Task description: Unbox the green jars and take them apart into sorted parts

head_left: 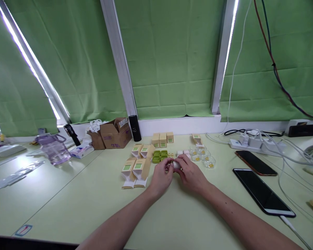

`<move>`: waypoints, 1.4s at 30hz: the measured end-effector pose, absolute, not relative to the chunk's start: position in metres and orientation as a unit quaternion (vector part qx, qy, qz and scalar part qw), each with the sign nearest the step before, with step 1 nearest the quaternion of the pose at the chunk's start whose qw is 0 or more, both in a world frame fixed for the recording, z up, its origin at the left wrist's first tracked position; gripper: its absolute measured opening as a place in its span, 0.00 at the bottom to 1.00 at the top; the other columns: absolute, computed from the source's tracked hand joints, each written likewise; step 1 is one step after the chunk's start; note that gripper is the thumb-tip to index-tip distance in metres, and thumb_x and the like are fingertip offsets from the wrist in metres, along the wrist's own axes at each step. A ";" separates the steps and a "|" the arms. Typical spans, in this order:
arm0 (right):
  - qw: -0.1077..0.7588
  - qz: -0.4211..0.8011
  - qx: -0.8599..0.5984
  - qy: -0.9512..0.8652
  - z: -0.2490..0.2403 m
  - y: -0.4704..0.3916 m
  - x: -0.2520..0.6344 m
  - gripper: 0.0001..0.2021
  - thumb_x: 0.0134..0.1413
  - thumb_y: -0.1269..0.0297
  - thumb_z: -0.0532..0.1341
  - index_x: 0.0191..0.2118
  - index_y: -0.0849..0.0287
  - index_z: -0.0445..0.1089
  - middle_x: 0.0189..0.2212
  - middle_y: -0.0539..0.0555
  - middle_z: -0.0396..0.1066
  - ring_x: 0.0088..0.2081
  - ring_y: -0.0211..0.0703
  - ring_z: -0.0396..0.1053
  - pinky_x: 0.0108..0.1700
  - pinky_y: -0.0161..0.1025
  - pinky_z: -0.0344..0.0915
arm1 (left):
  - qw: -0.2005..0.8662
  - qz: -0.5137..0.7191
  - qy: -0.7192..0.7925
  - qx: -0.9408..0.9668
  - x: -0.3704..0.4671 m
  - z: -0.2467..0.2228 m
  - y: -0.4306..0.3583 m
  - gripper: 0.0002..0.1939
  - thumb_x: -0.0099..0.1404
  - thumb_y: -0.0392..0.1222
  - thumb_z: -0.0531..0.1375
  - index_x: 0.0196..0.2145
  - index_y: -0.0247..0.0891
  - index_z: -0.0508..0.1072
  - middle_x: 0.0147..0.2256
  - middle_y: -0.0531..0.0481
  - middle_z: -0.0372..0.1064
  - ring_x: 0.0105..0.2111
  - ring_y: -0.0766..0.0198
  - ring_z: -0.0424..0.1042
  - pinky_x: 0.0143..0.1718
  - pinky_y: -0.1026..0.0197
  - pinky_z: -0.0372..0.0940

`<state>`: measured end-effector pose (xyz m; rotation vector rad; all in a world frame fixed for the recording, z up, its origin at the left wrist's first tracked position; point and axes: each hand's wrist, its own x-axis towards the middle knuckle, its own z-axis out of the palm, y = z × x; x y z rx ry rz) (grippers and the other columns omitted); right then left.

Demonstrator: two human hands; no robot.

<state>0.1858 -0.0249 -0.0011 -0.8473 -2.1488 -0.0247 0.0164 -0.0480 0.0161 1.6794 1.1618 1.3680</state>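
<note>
Above the table, both hands meet around a small white rounded piece [176,165]. My left hand [162,175] grips it from the left with bent fingers, and my right hand [191,173] closes on its right side. Just beyond the left fingers sit several small green containers [159,156], with tiny yellowish pieces [170,155] beside them. White blocks [183,152] lie behind my right hand. Several clear plastic cups with yellow centres [209,162] stand to its right. Left of my hands are tan cartons with green labels [138,168], some with their white-lined flaps open.
Small closed cartons [162,139] and one opened carton [197,139] stand farther back. A cardboard box [116,133], black cylinder [135,128] and purple bottle [53,149] are at left. Two phones [263,192], a power strip [258,146] and loose cables occupy the right.
</note>
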 end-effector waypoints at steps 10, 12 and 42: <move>0.383 -0.028 -0.349 -0.855 -0.002 -0.024 0.180 0.17 0.64 0.74 0.52 0.56 0.58 0.60 0.51 0.63 0.66 0.40 0.50 0.72 0.35 0.45 0.74 | 0.300 0.507 0.469 0.658 0.014 0.015 -0.046 0.10 0.69 0.41 0.57 0.43 0.40 0.77 0.36 0.45 0.77 0.33 0.58 0.75 0.37 0.57 0.70; 0.385 -0.021 -0.349 -0.854 -0.002 -0.024 0.179 0.16 0.64 0.73 0.52 0.56 0.58 0.60 0.50 0.63 0.66 0.40 0.50 0.72 0.34 0.46 0.74 | 0.296 0.505 0.474 0.658 0.014 0.014 -0.045 0.10 0.69 0.42 0.56 0.43 0.40 0.77 0.36 0.46 0.77 0.33 0.58 0.75 0.36 0.58 0.70; 0.556 0.441 -0.339 -0.618 -0.004 -0.024 0.176 0.21 0.58 0.43 0.65 0.45 0.56 0.72 0.37 0.54 0.75 0.31 0.43 0.71 0.37 0.43 0.71 | 0.426 0.548 0.387 0.607 0.015 0.011 -0.042 0.27 0.62 0.50 0.70 0.53 0.33 0.74 0.51 0.35 0.76 0.51 0.48 0.76 0.56 0.46 0.70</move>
